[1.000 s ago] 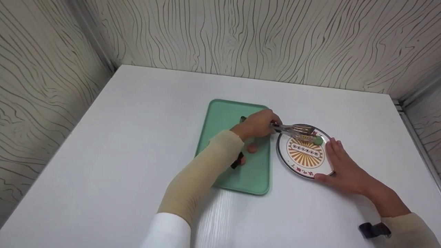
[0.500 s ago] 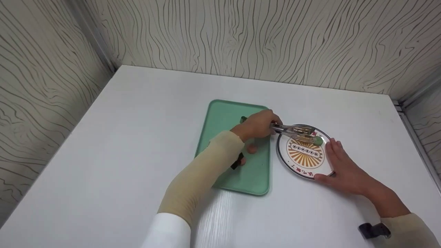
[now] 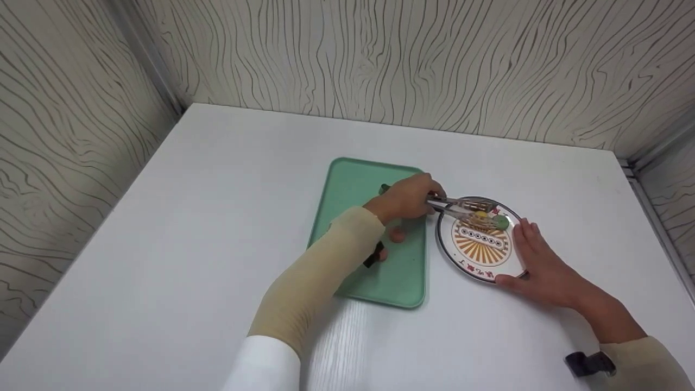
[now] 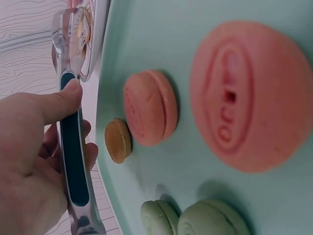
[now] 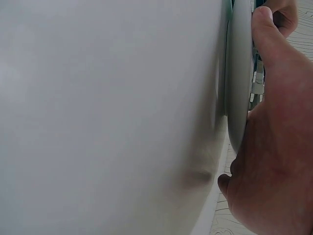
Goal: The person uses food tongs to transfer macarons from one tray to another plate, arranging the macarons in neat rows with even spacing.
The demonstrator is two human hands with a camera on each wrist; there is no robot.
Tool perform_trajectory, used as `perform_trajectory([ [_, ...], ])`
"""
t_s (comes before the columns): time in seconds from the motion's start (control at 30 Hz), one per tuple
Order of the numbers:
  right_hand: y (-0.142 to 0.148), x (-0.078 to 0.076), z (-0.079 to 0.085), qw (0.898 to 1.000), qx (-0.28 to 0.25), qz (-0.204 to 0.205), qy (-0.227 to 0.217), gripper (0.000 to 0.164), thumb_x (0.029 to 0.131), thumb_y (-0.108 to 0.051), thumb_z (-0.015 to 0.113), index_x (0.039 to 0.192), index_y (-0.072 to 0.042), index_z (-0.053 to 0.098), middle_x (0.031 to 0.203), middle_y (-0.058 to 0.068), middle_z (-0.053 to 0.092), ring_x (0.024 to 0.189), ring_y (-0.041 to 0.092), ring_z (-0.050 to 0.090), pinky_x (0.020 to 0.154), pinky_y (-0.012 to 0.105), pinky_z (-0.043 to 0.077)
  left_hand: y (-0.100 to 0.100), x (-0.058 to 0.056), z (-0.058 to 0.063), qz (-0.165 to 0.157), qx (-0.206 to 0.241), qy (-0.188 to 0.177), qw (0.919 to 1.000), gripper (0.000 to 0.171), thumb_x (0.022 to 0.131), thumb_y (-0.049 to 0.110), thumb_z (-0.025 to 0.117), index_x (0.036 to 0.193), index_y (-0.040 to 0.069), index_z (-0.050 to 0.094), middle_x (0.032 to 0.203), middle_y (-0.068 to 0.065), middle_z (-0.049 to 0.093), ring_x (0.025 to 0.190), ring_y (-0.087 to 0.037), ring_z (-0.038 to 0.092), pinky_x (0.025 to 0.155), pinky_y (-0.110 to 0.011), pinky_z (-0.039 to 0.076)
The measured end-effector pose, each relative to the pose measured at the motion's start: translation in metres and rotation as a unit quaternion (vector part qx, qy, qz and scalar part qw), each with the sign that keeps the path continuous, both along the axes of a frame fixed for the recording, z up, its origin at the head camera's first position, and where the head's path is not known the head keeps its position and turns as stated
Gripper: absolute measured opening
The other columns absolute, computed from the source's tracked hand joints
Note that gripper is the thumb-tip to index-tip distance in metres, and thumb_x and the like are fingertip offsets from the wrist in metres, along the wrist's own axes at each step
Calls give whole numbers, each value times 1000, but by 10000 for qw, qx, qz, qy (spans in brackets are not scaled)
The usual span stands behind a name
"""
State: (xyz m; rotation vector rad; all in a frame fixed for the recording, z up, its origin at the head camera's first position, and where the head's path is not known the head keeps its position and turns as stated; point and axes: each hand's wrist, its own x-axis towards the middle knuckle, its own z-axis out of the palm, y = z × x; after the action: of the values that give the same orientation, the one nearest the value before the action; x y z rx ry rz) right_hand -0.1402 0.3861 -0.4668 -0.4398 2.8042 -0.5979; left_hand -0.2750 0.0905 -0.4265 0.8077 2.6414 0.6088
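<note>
My left hand (image 3: 408, 196) grips metal tongs (image 4: 74, 152) with dark handle inlays, thumb on one arm and fingers on the other. The tongs' heads reach over a white plate (image 3: 507, 259) with an orange sunburst print. A small yellow macaron (image 3: 481, 216) shows between the heads, beside a green macaron (image 3: 501, 222) near the plate's far right rim. My right hand (image 3: 554, 274) holds the plate at its right side, thumb at the near rim and fingers along the right rim. The right wrist view shows the plate edge-on, the thumb against it.
A green tray (image 3: 399, 290) lies left of the plate, partly under my left forearm. On it, in the left wrist view, are a large pink macaron (image 4: 254, 95), another pink macaron (image 4: 150, 107), an orange-brown macaron (image 4: 118, 141) and two green macarons (image 4: 212, 218). Patterned walls (image 3: 358, 60) border the white table.
The yellow macaron now shows between the tongs' heads, where it was not distinct before. The tongs' heads have shifted slightly; both hands and the plate stay nearly in place.
</note>
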Motion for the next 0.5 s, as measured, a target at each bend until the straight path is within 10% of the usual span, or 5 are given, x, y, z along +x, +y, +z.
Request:
perform_trajectory([
  [0.5,0,0,0,10000,-19,-21,-27,116,91,-51,71,157,10,-3,165,29,-12,152,43,-17,119,65,8,-1,-2,-1,113,273,-52,9995,40,97,16,72,136,25,66,122,6,59,106,-7,54,100,-24,45],
])
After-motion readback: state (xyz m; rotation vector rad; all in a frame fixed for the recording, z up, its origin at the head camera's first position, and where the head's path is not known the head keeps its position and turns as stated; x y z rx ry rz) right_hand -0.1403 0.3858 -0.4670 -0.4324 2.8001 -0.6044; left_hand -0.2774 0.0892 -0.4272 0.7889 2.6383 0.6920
